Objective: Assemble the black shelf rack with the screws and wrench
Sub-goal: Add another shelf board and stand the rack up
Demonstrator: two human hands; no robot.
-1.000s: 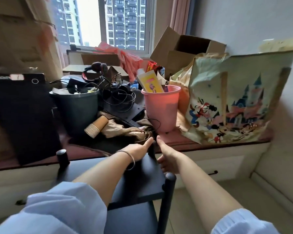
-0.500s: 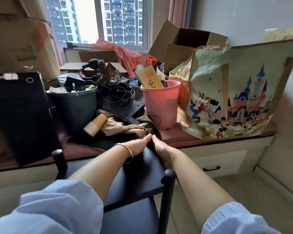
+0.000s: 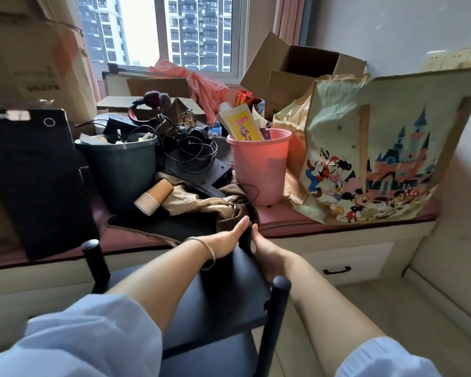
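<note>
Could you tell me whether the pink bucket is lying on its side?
No, the pink bucket stands upright on the window seat with booklets sticking out.

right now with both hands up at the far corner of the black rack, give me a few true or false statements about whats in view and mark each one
1. Both hands meet at the rack's far post. True: the left hand and right hand flank the far post of the black shelf rack.
2. The pink bucket is empty. False: a yellow box and other items stick out of it.
3. A stack of paper cups lies on its side by the dark green bin. True.
4. The left wrist is bare. False: it wears a thin bracelet.
5. The cartoon castle bag lies on the floor. False: it stands on the window seat.
</note>
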